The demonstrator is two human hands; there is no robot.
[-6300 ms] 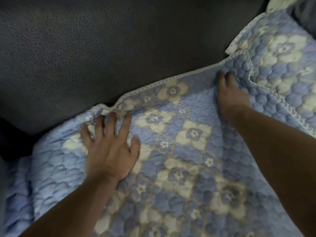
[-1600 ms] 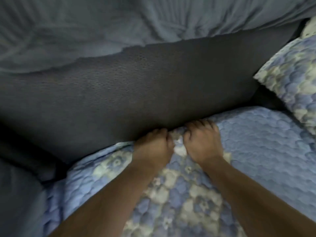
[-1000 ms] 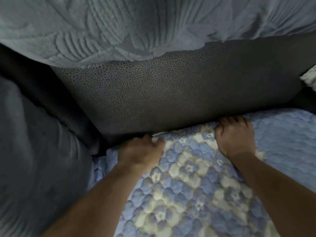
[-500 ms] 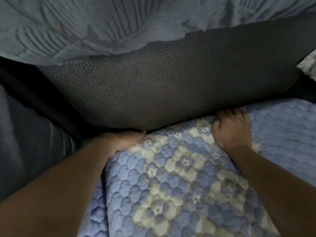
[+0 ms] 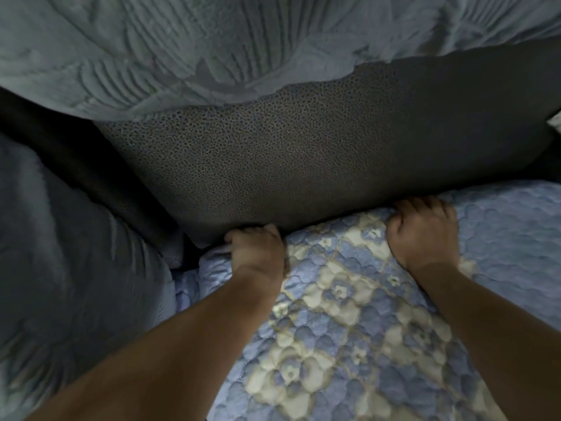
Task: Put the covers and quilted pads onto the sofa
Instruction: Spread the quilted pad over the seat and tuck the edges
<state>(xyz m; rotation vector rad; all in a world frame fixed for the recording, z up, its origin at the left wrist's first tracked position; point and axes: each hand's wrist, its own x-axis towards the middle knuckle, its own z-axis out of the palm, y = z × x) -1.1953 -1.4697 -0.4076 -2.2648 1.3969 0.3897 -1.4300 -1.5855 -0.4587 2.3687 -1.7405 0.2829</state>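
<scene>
A blue and cream quilted pad (image 5: 349, 323) with a flower pattern lies on the sofa seat. Its back edge meets the dark textured backrest (image 5: 303, 159). My left hand (image 5: 258, 253) is curled at the pad's back edge, fingers pressed into the crease under the backrest near the pad's left corner. My right hand (image 5: 425, 232) is fisted on the pad's back edge further right, bunching the fabric against the backrest. A grey-blue embossed cover (image 5: 212, 47) drapes over the top of the backrest.
The sofa's left arm (image 5: 60, 268) carries a grey-blue cover too, with a dark gap (image 5: 100, 177) between arm and backrest. A pale corner of another pad (image 5: 555, 124) shows at the right edge.
My left hand has moved from the left corner gap back onto the pad's back edge, fingers curled into the crease. My right hand has stayed at the back edge.
</scene>
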